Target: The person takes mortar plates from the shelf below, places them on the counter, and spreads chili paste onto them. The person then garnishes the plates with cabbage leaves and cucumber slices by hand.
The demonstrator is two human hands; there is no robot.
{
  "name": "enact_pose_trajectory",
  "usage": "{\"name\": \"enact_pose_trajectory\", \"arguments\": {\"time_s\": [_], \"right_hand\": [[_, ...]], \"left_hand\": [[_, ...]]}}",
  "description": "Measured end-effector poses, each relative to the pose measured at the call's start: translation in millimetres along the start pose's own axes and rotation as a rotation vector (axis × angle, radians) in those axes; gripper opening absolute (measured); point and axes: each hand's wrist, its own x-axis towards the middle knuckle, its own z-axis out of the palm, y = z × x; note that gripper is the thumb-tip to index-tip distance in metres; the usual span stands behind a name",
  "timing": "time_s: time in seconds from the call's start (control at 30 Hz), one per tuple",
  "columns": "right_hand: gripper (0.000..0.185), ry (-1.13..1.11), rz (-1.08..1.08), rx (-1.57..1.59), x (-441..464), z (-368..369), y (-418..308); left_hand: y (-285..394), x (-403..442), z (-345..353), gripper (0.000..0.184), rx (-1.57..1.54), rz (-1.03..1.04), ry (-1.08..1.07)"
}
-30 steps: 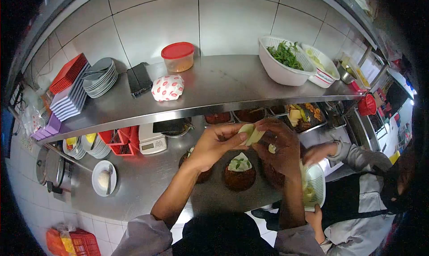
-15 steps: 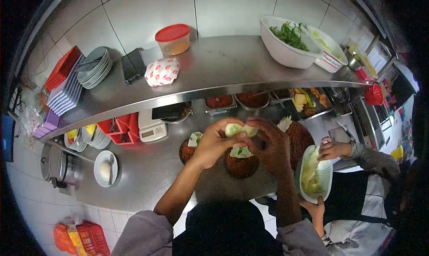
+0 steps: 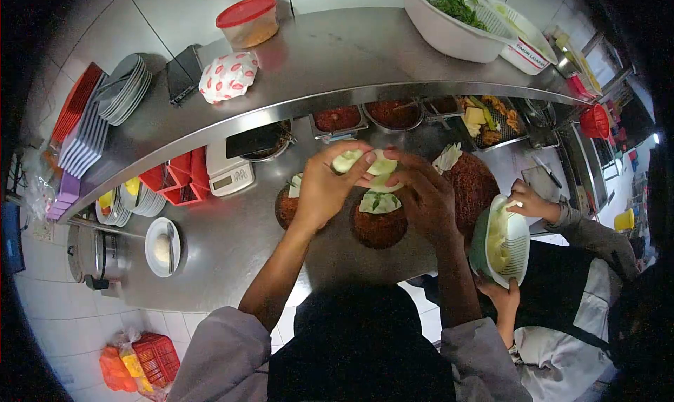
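Pale green cucumber slices point(image 3: 382, 165) are held between my two hands above the counter. My left hand point(image 3: 330, 188) is closed with one slice under its fingers and its thumb against the others. My right hand point(image 3: 425, 195) pinches the slices from the other side. Below them sits a round brown plate point(image 3: 379, 232) with pieces of cabbage point(image 3: 380, 203) and a green leaf at its far edge. Another brown plate point(image 3: 286, 209), partly behind my left wrist, also carries a pale leaf. A larger brown round point(image 3: 475, 181) with cabbage lies right of my right hand.
At right, a co-worker's hands hold a white-and-green basket point(image 3: 518, 251) of cabbage. Sauce pans point(image 3: 394, 114) line the counter under a steel shelf point(image 3: 337, 48). A scale point(image 3: 230, 174), red cutlery holder point(image 3: 186, 177) and white plate point(image 3: 156, 262) are at left.
The view has tilted down, so the shelf sits higher. My hands have spread the cucumber slices apart, showing more of them. The co-worker's basket has tipped slightly.
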Motion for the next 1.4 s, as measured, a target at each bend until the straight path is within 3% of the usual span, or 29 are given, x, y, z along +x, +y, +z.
{"name": "enact_pose_trajectory", "arguments": {"time_s": [0.1,0.2,0.23,0.33,0.43,0.47,0.63,0.7,0.8,0.93,1.0,1.03,1.07,1.1,1.17,1.2,1.27,1.33,1.4], "right_hand": [[0.024,0.115,-0.038,0.029,-20.5,8.8,29.7],[0.025,0.151,0.449,0.027,-40.1,6.0,34.5],[0.029,0.087,0.358,-0.091,-40.2,0.7,42.2],[0.025,-0.078,0.491,0.226,-86.4,22.6,119.6],[0.024,-0.382,0.534,0.185,-148.6,72.6,221.0],[0.024,-0.389,0.463,0.047,-153.3,80.7,229.9],[0.020,-0.440,0.415,-0.254,-151.3,89.7,224.4],[0.017,-0.502,0.310,-0.488,-134.7,88.9,198.5],[0.015,-0.425,0.373,-0.487,-117.0,70.6,165.1],[0.015,-0.134,0.373,-0.383,-98.7,23.7,131.1],[0.015,0.003,0.304,-0.360,-67.0,-22.2,105.0],[0.015,0.083,0.255,-0.363,-42.1,-53.7,92.6],[0.015,0.179,0.208,-0.441,-14.5,-87.8,78.7],[0.015,0.275,0.161,-0.512,13.1,-120.6,62.6],[0.014,0.451,0.136,-0.559,65.4,-179.1,41.6],[0.015,0.533,0.152,-0.537,96.4,-208.3,41.6],[0.012,0.530,-0.006,-0.568,161.8,-261.4,74.0],[0.014,0.307,0.096,-0.649,219.7,-301.6,127.3],[0.020,0.036,0.103,-0.789,265.4,-332.7,205.5]], "left_hand": [[-23.1,-1.4,0.5,0.023,-0.140,-0.120,0.082],[-71.7,-6.9,-6.6,0.022,-0.071,-0.108,0.072],[-93.0,-9.1,-9.7,0.022,-0.008,-0.075,0.050],[-155.8,-16.0,-14.7,0.015,0.762,0.141,-0.192],[-224.9,-13.7,12.9,0.014,0.877,0.087,-0.188],[-233.9,-13.4,16.2,0.015,0.942,0.114,-0.230],[-267.3,-21.1,19.8,0.026,1.277,0.091,-0.300],[-248.1,-18.9,20.1,0.031,1.294,0.025,-0.346],[-196.3,-22.8,18.9,0.039,1.241,-0.030,-0.344],[-135.0,-39.5,-5.9,0.041,0.974,-0.160,-0.305],[-136.7,-51.3,-28.3,0.038,0.869,0.251,-0.099],[-91.7,-55.3,-24.7,0.034,0.739,-0.060,-0.046],[-118.1,-50.2,-54.0,0.039,0.960,0.277,-0.004],[-101.9,-48.4,-62.9,0.045,0.800,0.265,0.052],[-140.1,-62.4,-104.0,0.044,0.758,0.090,0.217],[-126.3,-68.9,-113.0,0.040,0.640,-0.032,0.216],[-140.8,-80.0,-137.2,0.036,0.527,-0.101,0.310],[-142.1,-83.0,-133.7,0.033,0.558,0.185,0.481],[-160.6,-88.7,-133.5,0.034,0.457,0.236,0.675]]}}
